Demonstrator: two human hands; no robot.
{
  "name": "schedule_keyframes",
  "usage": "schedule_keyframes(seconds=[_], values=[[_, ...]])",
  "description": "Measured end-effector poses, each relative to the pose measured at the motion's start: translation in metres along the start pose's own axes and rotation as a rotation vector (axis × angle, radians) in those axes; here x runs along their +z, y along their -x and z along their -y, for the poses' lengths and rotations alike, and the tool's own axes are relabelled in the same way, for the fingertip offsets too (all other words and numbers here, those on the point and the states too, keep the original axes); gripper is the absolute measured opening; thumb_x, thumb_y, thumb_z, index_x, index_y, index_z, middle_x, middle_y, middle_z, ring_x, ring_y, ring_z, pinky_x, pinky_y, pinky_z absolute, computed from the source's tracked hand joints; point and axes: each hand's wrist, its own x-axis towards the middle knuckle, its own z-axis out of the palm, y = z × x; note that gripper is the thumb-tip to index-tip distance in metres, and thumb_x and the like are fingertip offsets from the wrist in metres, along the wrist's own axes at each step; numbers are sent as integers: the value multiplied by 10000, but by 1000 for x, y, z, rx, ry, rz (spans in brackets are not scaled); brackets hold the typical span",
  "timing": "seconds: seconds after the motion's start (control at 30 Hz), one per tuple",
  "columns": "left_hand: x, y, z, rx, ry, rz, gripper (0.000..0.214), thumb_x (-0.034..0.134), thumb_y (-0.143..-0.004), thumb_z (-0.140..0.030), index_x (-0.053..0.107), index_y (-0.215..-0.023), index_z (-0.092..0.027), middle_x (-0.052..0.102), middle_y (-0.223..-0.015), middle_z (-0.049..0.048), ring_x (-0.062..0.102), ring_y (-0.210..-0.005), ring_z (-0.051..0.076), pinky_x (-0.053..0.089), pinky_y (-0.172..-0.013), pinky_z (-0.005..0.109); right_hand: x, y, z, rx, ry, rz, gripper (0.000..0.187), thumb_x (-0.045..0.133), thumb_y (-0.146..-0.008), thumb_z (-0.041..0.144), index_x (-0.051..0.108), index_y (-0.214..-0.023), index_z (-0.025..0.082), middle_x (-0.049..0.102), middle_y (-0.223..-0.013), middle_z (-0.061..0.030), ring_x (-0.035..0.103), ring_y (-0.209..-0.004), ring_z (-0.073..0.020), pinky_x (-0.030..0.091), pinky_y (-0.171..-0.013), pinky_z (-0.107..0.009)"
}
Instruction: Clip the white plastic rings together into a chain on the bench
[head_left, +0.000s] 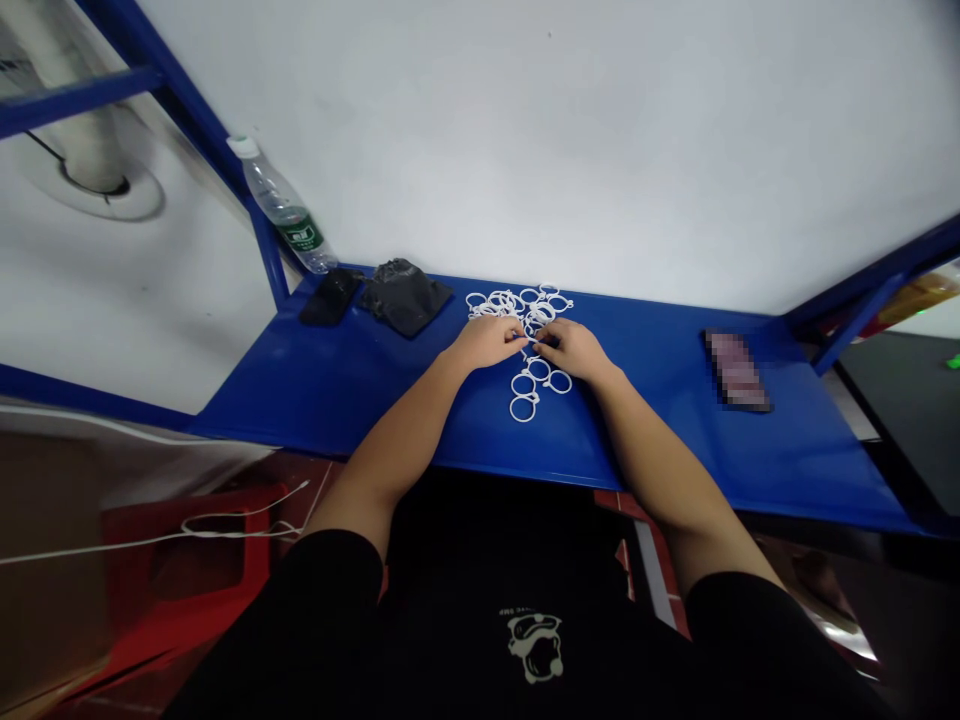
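Observation:
White plastic curtain rings (pixel 504 301), each with a small eyelet, lie in a loose heap against the wall. My left hand (pixel 489 343) is at the heap's near side, thumb and fingers pinched on a white ring. Opposite it, my right hand (pixel 573 349) also pinches at a white ring; the fingertips of both hands nearly meet, and whether they share one ring is hard to make out. Nearer to me, several rings (pixel 523 408) lie flat on the blue table (pixel 360 370), close together or touching.
A dark pouch (pixel 405 297) and a black flat object (pixel 331 297) lie at the back left, beside a leaning water bottle (pixel 289 215). A blurred-out phone-like object (pixel 736 371) is on the right. Blue frame bars flank the table; a red stool (pixel 255 560) stands below left.

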Motion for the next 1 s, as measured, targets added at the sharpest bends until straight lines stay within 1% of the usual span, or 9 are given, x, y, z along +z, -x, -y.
schedule_keyframes(seconds=[0.13,0.23,0.37,0.5,0.6,0.73,0.87,0.93,1.0], values=[[5,1,-1,24,34,93,273,933,-875,-422,823,-1062,-256,834,-934,14,764,-883,224,516,-785,335,0,0,3,108,29,11,102,679,-938,259,775,-931,226,821,-941,-71,707,-838,-234,476,-748,-330],[7,1,-5,47,7,137,321,966,-839,-444,814,-1042,-248,825,-942,18,758,-885,228,514,-782,331,0,0,6,194,60,5,120,666,-935,259,782,-951,232,832,-907,-59,712,-805,-228,434,-692,-318],[14,0,-9,86,-42,126,256,929,-891,-410,794,-1019,-233,814,-969,25,751,-918,233,514,-805,336,0,0,10,249,89,15,169,664,-958,277,797,-1055,237,847,-933,-64,744,-845,-253,448,-708,-326],[21,0,-8,120,-18,85,174,883,-936,-308,784,-1058,-233,810,-994,19,750,-946,218,526,-835,332,3,0,9,236,100,13,258,633,-965,237,786,-1173,234,858,-968,-74,761,-865,-263,465,-718,-332],[25,-1,-6,179,-4,101,203,883,-932,-278,802,-1116,-252,807,-1019,15,753,-969,215,545,-874,338,6,-1,7,232,74,-5,280,630,-953,219,775,-1192,241,860,-961,-63,766,-848,-253,467,-706,-320],[28,-1,-5,189,-46,137,89,826,-987,-290,834,-1069,-256,816,-1031,39,762,-968,225,562,-880,352,9,0,5,242,30,-14,287,622,-945,212,774,-1186,247,852,-926,-49,759,-821,-250,481,-710,-324],[27,0,-4,154,-56,87,134,723,-1071,-310,834,-1124,-256,840,-1006,44,783,-964,235,569,-891,359,8,3,3,179,-96,-75,318,605,-979,260,766,-1252,236,838,-937,-55,744,-801,-240,527,-749,-344],[25,1,-3,133,-37,18,171,692,-1097,-324,832,-1166,-256,851,-1002,43,793,-952,232,577,-907,357,6,5,2,121,-153,-145,332,597,-996,287,765,-1276,225,831,-1007,-77,741,-833,-239,559,-785,-360],[23,2,-2,114,-4,-82,192,684,-1107,-322,831,-1212,-257,863,-1077,54,802,-971,225,589,-930,352,4,7,3,57,-170,-196,321,594,-1006,302,775,-1261,228,819,-1101,-101,743,-908,-251,585,-828,-381]])
